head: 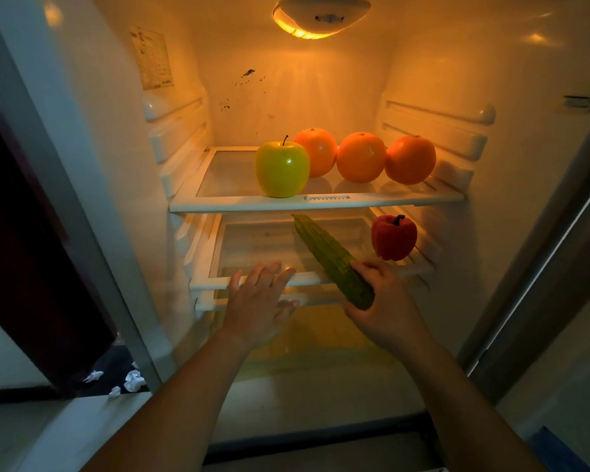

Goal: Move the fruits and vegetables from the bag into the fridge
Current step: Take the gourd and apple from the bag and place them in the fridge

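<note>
Gripping: right hand (385, 301), fingers and thumb curled round the butt end of a bitter gourd (327, 257).
Gourd lie: slants up and leftward away from that hand, its tapered tip over the lower shelf (252, 282) and just under the front edge of the upper shelf (218, 206); whether it rests on the glass cannot be told.
Other hand: left hand (258, 301), just left of the right one, fingers straight and spread, holding nothing, fingertips at the lower shelf's front rim.
Beyond right hand: red bell pepper (393, 237), near, on the lower shelf's right side, stem up.
Above both hands: green apple (282, 168) at the upper shelf's front; left orange (317, 151) behind it, middle orange (361, 157) and right orange (411, 160) in a row to the right.
Far overhead: lamp (321, 15), lit.
Low, well left of left hand: crumpled paper (133, 379) on the floor.
</note>
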`<state>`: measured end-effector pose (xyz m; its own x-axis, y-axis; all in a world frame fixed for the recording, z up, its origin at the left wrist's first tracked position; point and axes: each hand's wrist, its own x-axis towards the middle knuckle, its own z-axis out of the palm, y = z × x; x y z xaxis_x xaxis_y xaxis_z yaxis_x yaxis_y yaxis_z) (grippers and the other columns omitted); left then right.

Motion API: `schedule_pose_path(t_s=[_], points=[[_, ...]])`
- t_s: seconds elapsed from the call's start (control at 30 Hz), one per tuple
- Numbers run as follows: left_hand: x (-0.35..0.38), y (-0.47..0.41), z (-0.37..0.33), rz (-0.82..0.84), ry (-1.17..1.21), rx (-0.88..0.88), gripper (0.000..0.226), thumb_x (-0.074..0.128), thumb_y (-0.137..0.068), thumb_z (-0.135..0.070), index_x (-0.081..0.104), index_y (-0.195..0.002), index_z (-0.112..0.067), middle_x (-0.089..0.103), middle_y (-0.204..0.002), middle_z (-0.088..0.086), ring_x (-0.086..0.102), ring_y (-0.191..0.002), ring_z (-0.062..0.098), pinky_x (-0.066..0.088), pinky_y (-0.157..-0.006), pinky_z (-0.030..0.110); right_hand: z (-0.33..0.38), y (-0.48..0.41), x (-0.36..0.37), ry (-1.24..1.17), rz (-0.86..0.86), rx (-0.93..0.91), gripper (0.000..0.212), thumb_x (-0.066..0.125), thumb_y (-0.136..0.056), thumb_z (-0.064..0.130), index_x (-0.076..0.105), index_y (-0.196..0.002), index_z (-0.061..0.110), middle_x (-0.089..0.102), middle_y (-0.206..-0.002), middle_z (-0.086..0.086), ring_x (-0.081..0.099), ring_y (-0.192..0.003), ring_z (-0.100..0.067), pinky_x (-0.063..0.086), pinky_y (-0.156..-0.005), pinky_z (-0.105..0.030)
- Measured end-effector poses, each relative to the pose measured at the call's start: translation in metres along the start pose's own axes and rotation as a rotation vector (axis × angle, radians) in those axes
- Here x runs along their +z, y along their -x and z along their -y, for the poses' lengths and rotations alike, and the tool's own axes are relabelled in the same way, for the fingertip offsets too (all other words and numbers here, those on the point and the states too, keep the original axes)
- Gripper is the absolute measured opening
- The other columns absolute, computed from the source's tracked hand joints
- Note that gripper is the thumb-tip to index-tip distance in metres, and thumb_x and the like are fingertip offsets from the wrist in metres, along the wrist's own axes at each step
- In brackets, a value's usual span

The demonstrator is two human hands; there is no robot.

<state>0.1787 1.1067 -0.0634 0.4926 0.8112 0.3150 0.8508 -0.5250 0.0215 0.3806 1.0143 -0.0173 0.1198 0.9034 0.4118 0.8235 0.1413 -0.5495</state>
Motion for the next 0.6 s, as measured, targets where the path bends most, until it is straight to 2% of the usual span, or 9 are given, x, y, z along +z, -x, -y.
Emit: schedule_pose_path(t_s=[0.13, 0.23, 0.37, 0.47, 0.6], points=[[-0.002, 0.001, -0.001, 0.010, 0.019, -0.007, 0.066, 0.013, -0.084, -0.064, 0.024, -0.142, -0.036, 0.027, -0.152, -0.006, 0.023, -0.139, 0.020, 0.017, -0.109, 0.051, 0.002, -0.004, -0.002, -0.004, -0.036, 0.035, 0.064, 0.073, -0.078, 0.023, 0.046, -0.135, 0.015, 0.040, -0.125, 0.000, 0.040, -0.104, -0.006, 0.037, -0.085, -0.017], [-0.003, 0.001, -0.001, 0.043, 0.018, -0.009, 0.058, 0.027, -0.091, -0.059, 0.019, -0.143, -0.037, 0.019, -0.154, -0.007, 0.016, -0.142, 0.018, 0.015, -0.112, 0.051, 0.002, -0.011, 0.001, -0.003, -0.028, 0.062, 0.064, 0.073, -0.077, 0.024, 0.046, -0.135, 0.015, 0.043, -0.128, -0.004, 0.046, -0.111, -0.015, 0.043, -0.093, -0.025], [-0.006, 0.001, 0.000, 0.079, 0.051, -0.004, 0.058, 0.029, -0.092, -0.057, 0.015, -0.144, -0.037, 0.014, -0.156, -0.007, 0.011, -0.143, 0.018, 0.011, -0.112, 0.050, 0.002, -0.015, 0.004, 0.022, -0.059, 0.056, 0.061, 0.073, -0.078, 0.026, 0.048, -0.133, 0.016, 0.048, -0.130, -0.003, 0.049, -0.114, -0.018, 0.042, -0.091, -0.028], [-0.007, 0.002, 0.000, 0.068, 0.055, 0.001, 0.057, 0.029, -0.092, -0.056, 0.016, -0.144, -0.037, 0.015, -0.155, -0.007, 0.011, -0.143, 0.018, 0.012, -0.112, 0.049, 0.001, -0.005, 0.003, 0.071, -0.069, 0.036, 0.064, 0.072, -0.078, 0.029, 0.046, -0.136, 0.018, 0.046, -0.134, 0.001, 0.046, -0.116, -0.015, 0.041, -0.087, -0.024], [-0.003, 0.003, 0.000, 0.022, 0.051, 0.010, 0.059, 0.021, -0.089, -0.059, 0.020, -0.143, -0.037, 0.021, -0.154, -0.007, 0.017, -0.141, 0.018, 0.014, -0.111, 0.048, -0.003, 0.013, 0.010, 0.137, -0.073, 0.006, 0.072, 0.073, -0.077, 0.020, 0.039, -0.141, 0.018, 0.036, -0.144, 0.001, 0.039, -0.128, -0.019, 0.043, -0.098, -0.031]])
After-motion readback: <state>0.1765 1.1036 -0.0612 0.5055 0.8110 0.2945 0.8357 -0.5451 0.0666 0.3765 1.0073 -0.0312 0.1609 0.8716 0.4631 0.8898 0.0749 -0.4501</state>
